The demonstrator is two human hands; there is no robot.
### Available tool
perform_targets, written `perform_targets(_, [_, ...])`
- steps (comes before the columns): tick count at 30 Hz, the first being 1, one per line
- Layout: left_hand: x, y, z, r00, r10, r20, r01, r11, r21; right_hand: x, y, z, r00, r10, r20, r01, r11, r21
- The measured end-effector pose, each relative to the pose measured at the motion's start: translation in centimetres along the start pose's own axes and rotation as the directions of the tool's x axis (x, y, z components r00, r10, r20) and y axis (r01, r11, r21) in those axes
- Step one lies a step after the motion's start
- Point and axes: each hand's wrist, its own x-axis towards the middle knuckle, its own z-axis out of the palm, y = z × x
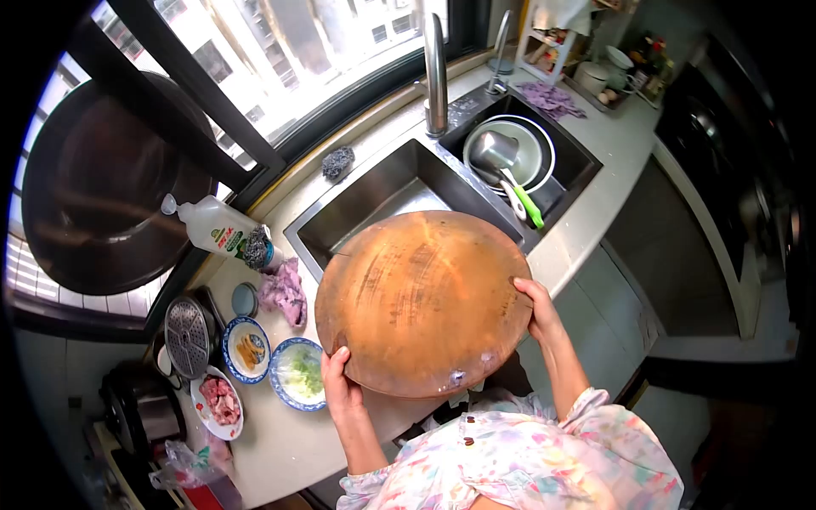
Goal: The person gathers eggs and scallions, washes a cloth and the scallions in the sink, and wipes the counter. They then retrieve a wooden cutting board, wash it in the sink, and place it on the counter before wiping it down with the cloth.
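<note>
Both my hands hold a large round wooden cutting board (425,297) in front of me. My left hand (342,389) grips its lower left edge, thumb on top and fingers hidden beneath. At the right edge, my right hand (541,311) clasps the rim the same way. The board covers the near part of the left sink basin (387,197). Close to my left hand stands a blue-rimmed bowl (299,374) of chopped pale green vegetable. Beside it is another blue-rimmed bowl (228,344) with brownish pieces inside.
A plate of raw meat (219,401), a purple cloth (285,293) and a white bottle (223,228) are on the left counter. The right basin holds bowls, a ladle (493,153) and a green-handled utensil (532,206). A tall faucet (436,81) rises behind the sink.
</note>
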Motion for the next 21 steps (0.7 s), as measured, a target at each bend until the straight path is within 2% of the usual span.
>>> perform_targets(1, [0.0, -0.3, 1.1, 0.999, 0.039, -0.029, -0.038, 0.999, 0.020, 2.2, -0.6, -0.8, 0.999, 0.035, -0.011, -0.037, 0.958, -0.283])
perform_targets(2, [0.1, -0.7, 2.6, 0.994, 0.066, -0.092, -0.065, 0.998, 0.021, 4.7, -1.3, -1.9, 0.998, 0.058, -0.018, -0.059, 0.835, -0.546])
perform_targets(3, [0.5, -1.4, 3.7, 0.983, 0.110, -0.150, -0.105, 0.994, 0.037, 7.1, -2.4, -2.5, 0.997, 0.070, -0.020, -0.060, 0.642, -0.764])
perform_targets(4, [1.1, -2.2, 4.7, 0.967, 0.152, -0.204, -0.143, 0.988, 0.059, 6.7, -6.2, 0.3, 0.974, 0.219, -0.065, -0.156, 0.425, -0.892])
perform_targets(5, [2.0, -3.1, 6.8, 0.943, 0.194, -0.269, -0.173, 0.980, 0.096, 8.8, -8.9, 0.4, 0.965, 0.204, 0.167, 0.107, 0.275, -0.955])
perform_targets(7, [3.1, -4.0, 10.0, 0.923, 0.191, -0.333, -0.162, 0.980, 0.112, 12.3, -10.3, -0.3, 0.881, 0.246, 0.405, 0.390, 0.109, -0.915])
perform_targets(8, [4.0, -4.7, 11.0, 0.911, 0.187, -0.367, -0.151, 0.981, 0.125, 14.6, -10.8, -0.6, 0.834, 0.230, 0.501, 0.494, 0.092, -0.865])
perform_targets(9, [4.6, -5.4, 11.3, 0.895, 0.184, -0.406, -0.140, 0.981, 0.136, 16.8, -11.1, 0.0, 0.837, 0.095, 0.539, 0.536, 0.057, -0.842])
perform_targets(11, [5.1, -6.7, 10.3, 0.896, 0.236, -0.376, -0.202, 0.971, 0.129, 23.4, -11.1, 1.0, 0.791, -0.204, 0.577, 0.608, 0.167, -0.776])
perform_targets(12, [5.3, -6.8, 10.3, 0.896, 0.248, -0.369, -0.209, 0.968, 0.141, 26.4, -13.3, 3.0, 0.749, -0.240, 0.618, 0.657, 0.150, -0.738])
perform_targets(13, [5.1, -7.0, 10.2, 0.894, 0.255, -0.369, -0.213, 0.965, 0.152, 29.1, -14.4, 4.9, 0.732, -0.341, 0.590, 0.674, 0.236, -0.700])
perform_targets(14, [4.8, -6.8, 10.5, 0.897, 0.232, -0.377, -0.182, 0.969, 0.164, 33.2, -14.9, 6.2, 0.774, -0.361, 0.521, 0.629, 0.338, -0.700])
perform_targets(16, [4.9, -6.7, 10.3, 0.905, 0.211, -0.370, -0.149, 0.970, 0.190, 39.5, -16.4, 9.6, 0.758, -0.438, 0.483, 0.627, 0.286, -0.724])
perform_targets(17, [4.8, -7.0, 10.7, 0.863, 0.276, -0.424, -0.176, 0.949, 0.261, 43.2, -16.4, 11.0, 0.722, -0.456, 0.521, 0.661, 0.230, -0.715])
perform_targets(18, [4.7, -7.4, 11.3, 0.817, 0.342, -0.465, -0.195, 0.922, 0.335, 45.9, -16.4, 11.9, 0.701, -0.354, 0.620, 0.710, 0.268, -0.651])
perform_targets(19, [4.6, -7.7, 11.7, 0.767, 0.406, -0.498, -0.208, 0.890, 0.406, 44.4, -17.3, 13.1, 0.755, -0.225, 0.616, 0.652, 0.163, -0.740])
perform_targets(20, [4.5, -7.8, 11.8, 0.761, 0.418, -0.496, -0.193, 0.876, 0.442, 43.0, -17.9, 13.5, 0.770, -0.272, 0.578, 0.604, 0.016, -0.797])
perform_targets(21, [4.1, -7.3, 13.1, 0.636, 0.635, -0.439, -0.143, 0.655, 0.742, 42.6, -17.8, 14.1, 0.776, -0.311, 0.549, 0.539, -0.124, -0.833])
